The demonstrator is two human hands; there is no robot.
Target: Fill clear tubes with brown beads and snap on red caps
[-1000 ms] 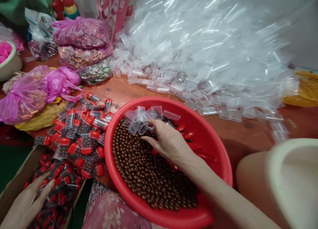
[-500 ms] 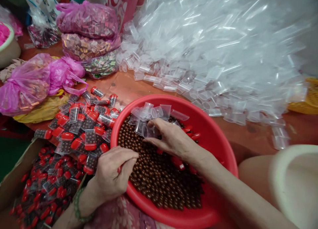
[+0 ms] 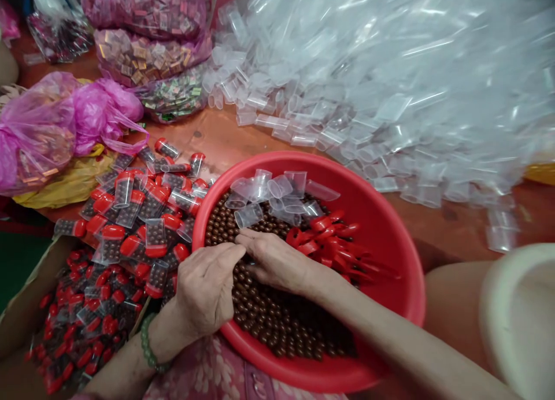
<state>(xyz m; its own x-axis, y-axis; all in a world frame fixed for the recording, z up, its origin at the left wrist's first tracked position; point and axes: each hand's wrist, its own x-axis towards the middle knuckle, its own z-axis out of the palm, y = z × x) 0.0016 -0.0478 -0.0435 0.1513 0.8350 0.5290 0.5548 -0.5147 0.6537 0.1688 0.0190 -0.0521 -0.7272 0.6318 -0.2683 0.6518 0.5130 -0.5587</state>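
Observation:
My left hand [image 3: 206, 287], a green bead bracelet [image 3: 150, 345] on its wrist, is closed at the near left rim of a red basin [image 3: 401, 238]. My right hand [image 3: 277, 261] meets its fingertips over the basin, fingers curled together. Whatever the two hands hold between them is hidden. Shiny brown balls [image 3: 286, 328] fill much of the basin. Clear plastic tubes [image 3: 280, 186] lie on the balls beyond my fingers, and red plastic caps [image 3: 332, 235] are heaped right of them.
Left of the basin, filled red-capped tubes [image 3: 156, 238] are piled on the table, with more in a cardboard box [image 3: 32, 281]. Behind are pink bags [image 3: 106, 108] and a large heap of clear tubes [image 3: 368, 88]. A white tub [image 3: 498, 296] stands at right.
My right hand has left the clear tubes in the basin and come nearer to me, up against my left hand. The red caps show more openly now. The view has shifted slightly.

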